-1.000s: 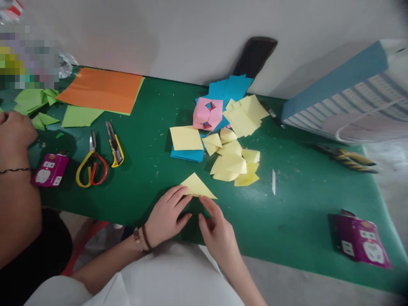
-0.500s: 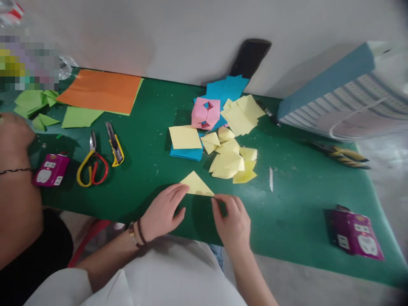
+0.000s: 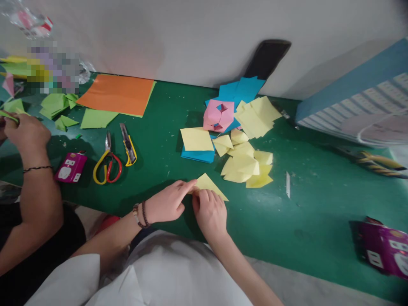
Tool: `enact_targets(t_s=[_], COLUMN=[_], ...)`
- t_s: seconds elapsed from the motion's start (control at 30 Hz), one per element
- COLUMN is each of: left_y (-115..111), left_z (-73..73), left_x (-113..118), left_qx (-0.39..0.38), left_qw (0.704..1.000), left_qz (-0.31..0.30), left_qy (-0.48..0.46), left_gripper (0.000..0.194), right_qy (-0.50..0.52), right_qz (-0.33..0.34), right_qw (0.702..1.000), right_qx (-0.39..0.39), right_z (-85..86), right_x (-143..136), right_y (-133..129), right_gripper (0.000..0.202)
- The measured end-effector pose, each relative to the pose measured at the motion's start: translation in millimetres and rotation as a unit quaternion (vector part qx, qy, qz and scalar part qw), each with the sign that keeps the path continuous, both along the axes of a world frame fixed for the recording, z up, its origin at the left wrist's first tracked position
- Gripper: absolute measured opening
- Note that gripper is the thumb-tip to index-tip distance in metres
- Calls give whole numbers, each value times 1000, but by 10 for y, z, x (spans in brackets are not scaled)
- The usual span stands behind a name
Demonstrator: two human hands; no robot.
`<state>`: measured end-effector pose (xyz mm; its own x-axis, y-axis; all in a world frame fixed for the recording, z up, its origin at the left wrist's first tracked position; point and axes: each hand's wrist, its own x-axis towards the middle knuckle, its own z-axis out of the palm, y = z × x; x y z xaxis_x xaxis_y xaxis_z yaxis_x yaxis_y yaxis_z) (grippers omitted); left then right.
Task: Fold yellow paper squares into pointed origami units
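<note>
A pale yellow paper (image 3: 211, 185), folded into a triangle, lies on the green table in front of me. My left hand (image 3: 167, 201) pins its left corner with an outstretched index finger, the other fingers curled in. Close beside it, my right hand (image 3: 211, 212) presses along the lower edge with bent fingers; the fingertips and part of the paper are hidden beneath. Beyond the hands sits a heap of folded yellow pieces (image 3: 241, 163). Left of that heap, a yellow square sheet (image 3: 196, 139) rests on blue paper (image 3: 198, 156).
Scissors (image 3: 107, 163), a yellow cutter knife (image 3: 128, 146) and a purple box (image 3: 71, 167) lie to the left. A co-worker's hand (image 3: 27, 131) is further left. Behind are a pink folded paper (image 3: 218, 115) and a black phone-like object (image 3: 267, 58). Pliers (image 3: 381, 161) lie at right.
My right hand has slid left from the triangle's right corner to its lower edge, near my left fingertips. My left index finger is now stretched out. The view has shifted left.
</note>
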<state>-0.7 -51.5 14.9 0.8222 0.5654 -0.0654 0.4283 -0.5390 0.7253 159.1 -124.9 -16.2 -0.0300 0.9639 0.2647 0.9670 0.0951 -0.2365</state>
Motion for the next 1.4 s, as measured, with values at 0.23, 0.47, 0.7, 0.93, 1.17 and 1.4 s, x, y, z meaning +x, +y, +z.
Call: enact_targets(t_s=[0.23,0.47,0.7,0.93,1.17,1.4], left_y=[149,138,58,46,-27,-43], left_z=[2,-15,-63,-83,-87,-98], left_x=[-39,-23,25,101,94,30], left_qx=[-11,-26,-22,71,166,171], left_qw=[1000,999,996,994,979,977], left_qz=[-25,-14,33,52,82,65], left_qy=[-2,-14,-76,-70,-88,-106], left_gripper=[78,74,60,46,44,30], right_qy=[21,62,46,94,141,139], right_qz=[24,65,-69,-50,-2,64], right_qw=[999,995,994,993,988,987], right_qx=[18,30,73,57,63,49], right_z=[-2,56,153,51,122,154], right_x=[-182,-250,515,504,392,481], right_y=[69,100,-189,-347,-366,-468], right_gripper=[22,19,36,10,8,12])
